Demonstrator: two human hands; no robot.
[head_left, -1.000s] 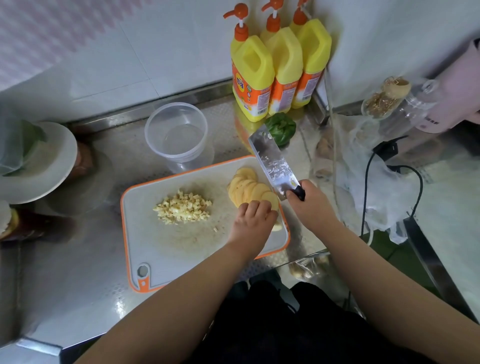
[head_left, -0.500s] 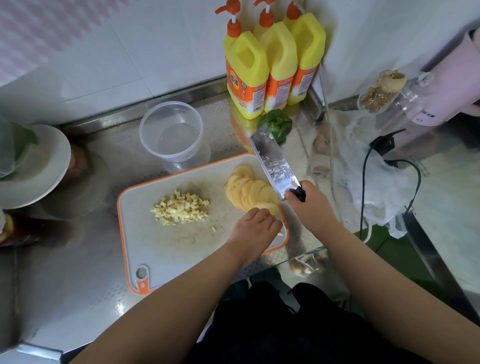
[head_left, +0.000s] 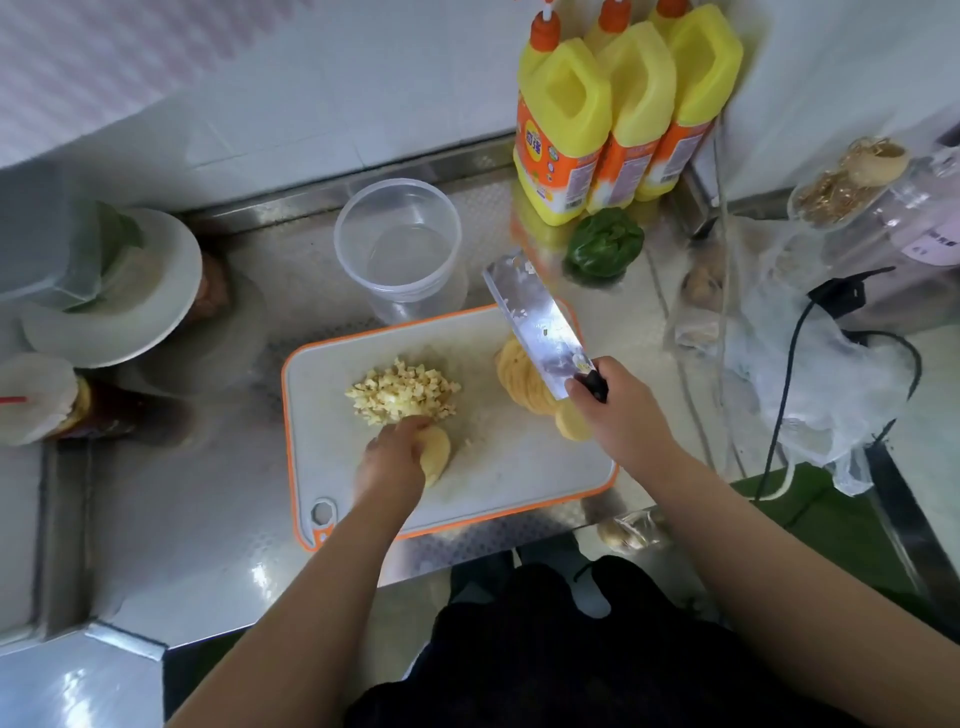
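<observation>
Potato slices (head_left: 435, 456) held by left hand (head_left: 389, 462), cleaver (head_left: 537, 325) raised

A few flat potato slices are pinched under the curled fingers of the left hand. They are held low on the cutting board (head_left: 509, 467), just in front of the diced pile (head_left: 402, 392), whose near edge is met by the fingertips. The hand is blurred, so the grip cannot be read more closely.

The cleaver is gripped at its black handle by the right hand (head_left: 621, 421), fingers wrapped fully round. The blade is tilted up and away, with bits stuck to the steel. Under the blade, on the board's right side, a fanned stack of slices (head_left: 522, 384) is laid.

Beyond the board a clear tub (head_left: 397, 244) is stood on the steel counter (head_left: 182, 519). To its right, a green pepper (head_left: 602, 249) and three yellow bottles (head_left: 639, 104) are set by the wall. A white plate (head_left: 166, 312) is seen far left, and a plastic bag (head_left: 810, 374) far right.
</observation>
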